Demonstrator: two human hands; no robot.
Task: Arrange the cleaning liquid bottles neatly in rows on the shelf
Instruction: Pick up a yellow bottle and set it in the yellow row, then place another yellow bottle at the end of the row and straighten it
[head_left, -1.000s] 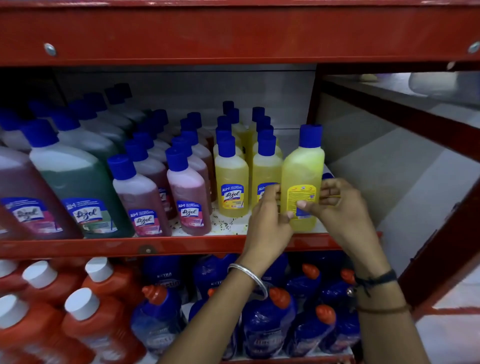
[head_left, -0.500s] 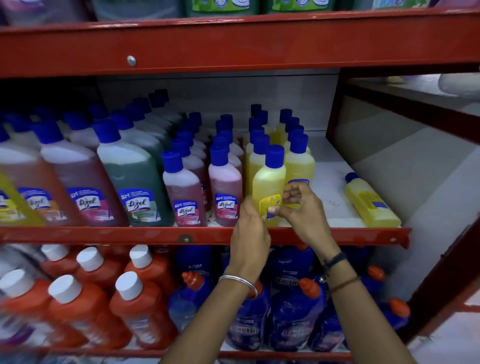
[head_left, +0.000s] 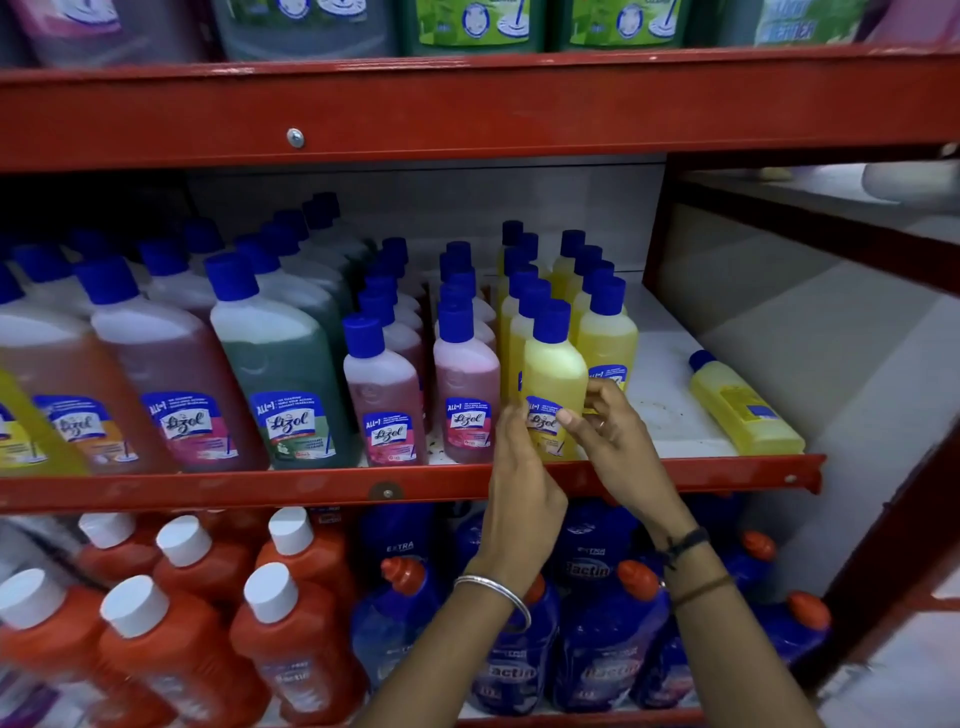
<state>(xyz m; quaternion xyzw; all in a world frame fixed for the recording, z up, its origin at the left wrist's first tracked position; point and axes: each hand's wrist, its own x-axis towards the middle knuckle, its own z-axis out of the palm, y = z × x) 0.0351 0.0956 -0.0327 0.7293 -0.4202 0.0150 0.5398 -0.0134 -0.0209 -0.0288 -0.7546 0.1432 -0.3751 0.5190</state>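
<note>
A small yellow bottle (head_left: 553, 371) with a blue cap stands upright at the front of the left yellow row on the middle shelf (head_left: 670, 475). My left hand (head_left: 522, 478) touches its lower left side and my right hand (head_left: 610, 434) pinches its lower right side. Its label now faces me. Behind it run two rows of yellow bottles (head_left: 605, 332). Another yellow bottle (head_left: 743, 408) lies on its side at the shelf's right end. Rows of small pink bottles (head_left: 465, 384) stand to the left.
Large pink and green bottles (head_left: 280, 379) fill the shelf's left half. Orange bottles (head_left: 291, 639) and blue bottles (head_left: 602, 649) sit on the shelf below. Bare white shelf board (head_left: 662, 395) lies between the yellow rows and the fallen bottle. A red upright (head_left: 883, 561) stands at right.
The yellow bottle went from the shelf's right front into the front of the left yellow row, then was turned so its front label faces out. The camera view shifted right and up.
</note>
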